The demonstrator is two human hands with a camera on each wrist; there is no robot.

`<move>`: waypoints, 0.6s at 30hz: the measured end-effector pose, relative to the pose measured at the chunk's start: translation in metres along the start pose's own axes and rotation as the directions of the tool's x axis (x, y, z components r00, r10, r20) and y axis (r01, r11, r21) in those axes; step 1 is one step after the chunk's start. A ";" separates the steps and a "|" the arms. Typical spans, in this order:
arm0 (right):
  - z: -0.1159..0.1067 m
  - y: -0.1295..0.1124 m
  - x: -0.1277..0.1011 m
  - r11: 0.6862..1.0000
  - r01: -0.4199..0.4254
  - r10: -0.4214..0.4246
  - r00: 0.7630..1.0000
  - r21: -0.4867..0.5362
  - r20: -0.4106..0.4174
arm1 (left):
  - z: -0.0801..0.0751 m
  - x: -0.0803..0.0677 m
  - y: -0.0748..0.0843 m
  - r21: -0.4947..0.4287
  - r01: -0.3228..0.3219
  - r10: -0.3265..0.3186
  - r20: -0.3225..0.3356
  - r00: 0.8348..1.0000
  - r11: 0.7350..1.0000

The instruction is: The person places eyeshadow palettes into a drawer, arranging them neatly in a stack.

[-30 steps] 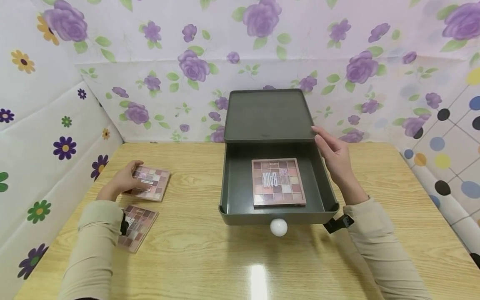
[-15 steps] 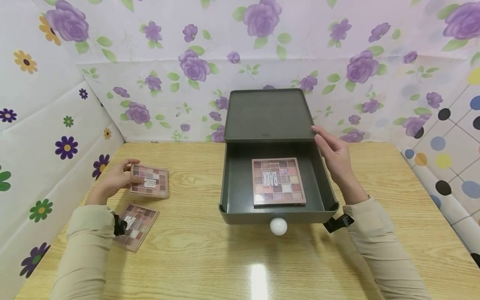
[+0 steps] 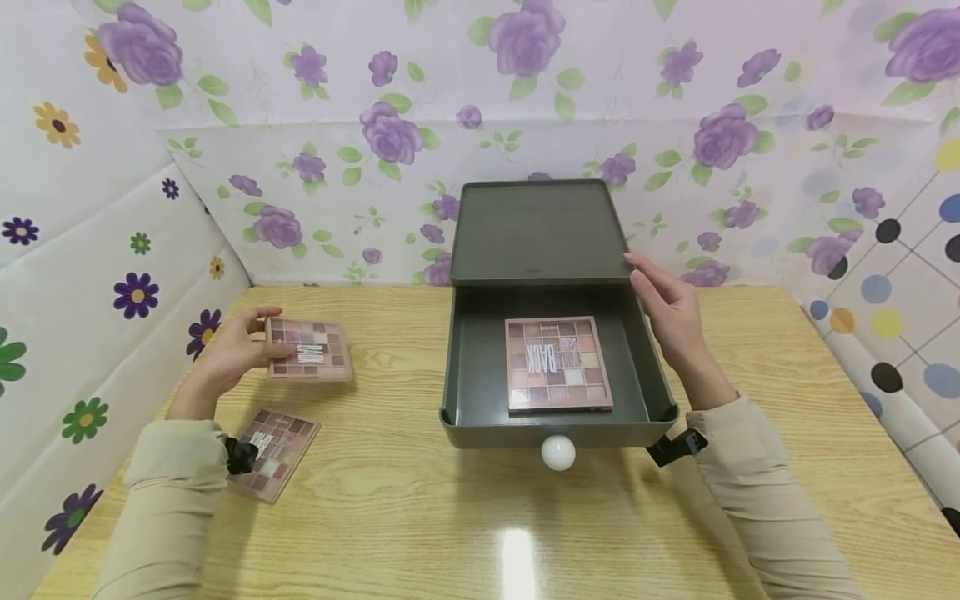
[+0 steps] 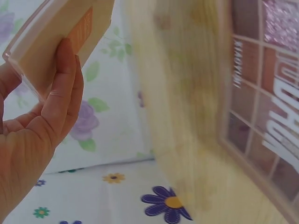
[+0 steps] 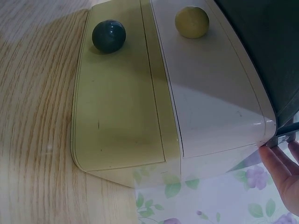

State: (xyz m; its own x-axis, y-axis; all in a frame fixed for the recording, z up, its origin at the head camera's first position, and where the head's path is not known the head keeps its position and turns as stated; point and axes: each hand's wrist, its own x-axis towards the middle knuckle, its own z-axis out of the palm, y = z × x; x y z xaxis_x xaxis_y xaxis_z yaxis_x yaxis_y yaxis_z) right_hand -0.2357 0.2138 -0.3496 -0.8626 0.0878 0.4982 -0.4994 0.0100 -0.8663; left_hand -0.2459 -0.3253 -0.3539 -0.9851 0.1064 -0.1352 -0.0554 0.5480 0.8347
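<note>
Drawer (image 3: 480,367) stood open right of the grip, the right hand (image 3: 670,312) resting straight-fingered against its cabinet (image 3: 536,229), while the left hand (image 3: 225,354) pinched the left edge of a palette (image 3: 307,348), raised off the table, seemingly light, stiff, slick and breakable.

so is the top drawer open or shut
Open: the drawer is pulled out toward the person, with a palette lying flat inside it.

Long beige sleeves (image 3: 757,492) on both arms, black wrist straps (image 3: 678,446) at the cuffs
</note>
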 end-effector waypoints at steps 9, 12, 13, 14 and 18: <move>0.000 0.000 0.000 1.000 0.002 -0.002 1.000 -0.002 0.002 | 0.003 -0.009 0.025 -0.004 -0.082 0.082 -0.050 0.995 0.997; 0.000 0.000 0.000 1.000 0.004 -0.004 1.000 -0.006 0.002 | 0.005 -0.012 0.032 -0.057 -0.101 0.098 -0.049 0.994 0.993; 0.000 0.000 0.000 1.000 0.005 -0.005 1.000 -0.009 0.002 | 0.005 -0.013 0.034 -0.082 -0.107 0.104 -0.046 0.994 0.991; 0.000 0.000 0.000 1.000 0.007 -0.007 1.000 -0.009 0.002 | 0.006 -0.014 0.037 -0.098 -0.111 0.106 -0.048 0.993 0.989; 0.000 0.000 0.001 1.000 0.013 -0.013 1.000 -0.017 -0.002 | 0.009 -0.018 0.048 -0.158 -0.144 0.137 -0.055 0.989 0.977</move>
State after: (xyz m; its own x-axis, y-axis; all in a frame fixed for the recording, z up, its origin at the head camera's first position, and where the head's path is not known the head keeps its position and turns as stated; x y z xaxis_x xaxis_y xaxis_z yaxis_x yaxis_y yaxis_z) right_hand -0.2364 0.2139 -0.3497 -0.8560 0.0897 0.5091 -0.5088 0.0283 -0.8604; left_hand -0.2298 -0.2932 -0.3160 -0.9908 0.1352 0.0102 0.0625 0.3886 0.9193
